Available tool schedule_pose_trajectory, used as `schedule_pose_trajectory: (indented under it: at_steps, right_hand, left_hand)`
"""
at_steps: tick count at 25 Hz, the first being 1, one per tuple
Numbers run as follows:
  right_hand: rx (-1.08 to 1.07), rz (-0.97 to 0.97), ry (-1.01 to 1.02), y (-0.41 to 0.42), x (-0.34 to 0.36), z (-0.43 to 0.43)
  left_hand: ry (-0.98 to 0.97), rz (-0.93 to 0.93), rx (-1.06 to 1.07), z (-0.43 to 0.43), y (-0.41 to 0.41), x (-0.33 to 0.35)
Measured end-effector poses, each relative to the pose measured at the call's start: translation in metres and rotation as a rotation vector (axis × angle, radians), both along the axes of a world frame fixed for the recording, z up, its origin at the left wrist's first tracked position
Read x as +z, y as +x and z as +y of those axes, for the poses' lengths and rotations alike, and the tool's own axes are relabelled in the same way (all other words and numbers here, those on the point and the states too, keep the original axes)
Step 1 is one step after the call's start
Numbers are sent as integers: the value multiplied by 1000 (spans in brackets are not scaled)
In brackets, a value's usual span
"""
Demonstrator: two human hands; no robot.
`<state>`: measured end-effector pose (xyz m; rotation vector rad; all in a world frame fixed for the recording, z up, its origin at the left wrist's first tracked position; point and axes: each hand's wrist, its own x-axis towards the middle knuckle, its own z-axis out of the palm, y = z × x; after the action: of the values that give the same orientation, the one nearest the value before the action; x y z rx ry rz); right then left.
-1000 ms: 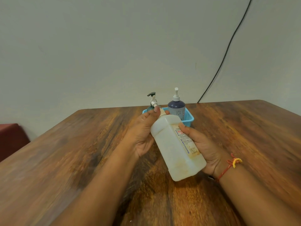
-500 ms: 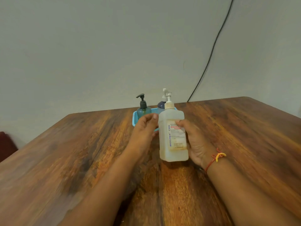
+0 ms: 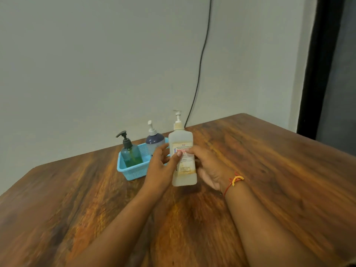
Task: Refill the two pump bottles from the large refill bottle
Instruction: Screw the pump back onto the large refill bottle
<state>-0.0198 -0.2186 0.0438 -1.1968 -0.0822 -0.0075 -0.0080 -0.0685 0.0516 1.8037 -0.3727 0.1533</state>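
A blue basket (image 3: pixel 134 171) sits toward the far side of the wooden table (image 3: pixel 269 170), near the wall. In the basket's left end stands a green pump bottle (image 3: pixel 131 156) with a black pump, upright. In the basket's right end stands a dark purple pump bottle (image 3: pixel 155 141) with a white pump, also upright. Just right of the basket, the left hand (image 3: pixel 160 166) grips the large refill bottle (image 3: pixel 184 176), thumb laid across the front label and fingers reaching round the side nearest the basket. The refill bottle is upright, pale and translucent, white pump on top, touching or nearly touching the basket's right end. Whether its base rests on the table cannot be told. Above and right of the basket, a black cable (image 3: pixel 200 64) runs down the wall. The right hand (image 3: pixel 209 167) clasps the bottle's side away from the basket, thumb on the label. A red-and-yellow thread (image 3: pixel 236 179) circles that wrist.
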Motion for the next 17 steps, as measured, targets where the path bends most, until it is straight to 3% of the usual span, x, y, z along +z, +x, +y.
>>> schedule_pose_trajectory:
  at_steps: [2, 4, 10, 17]
  right_hand:
    - [-26, 6, -30, 6, -1, -29]
    - [-166, -12, -235, 21, -1, -63]
    - [-776, 49, -654, 82, -7, -167]
    - [-835, 15, -783, 149, -27, -204]
  left_hand:
    - [37, 11, -41, -25, 11, 5]
    - [108, 10, -64, -51, 20, 7]
    - [743, 58, -157, -107, 61, -14]
    - [1194, 9, -286, -133, 105, -20]
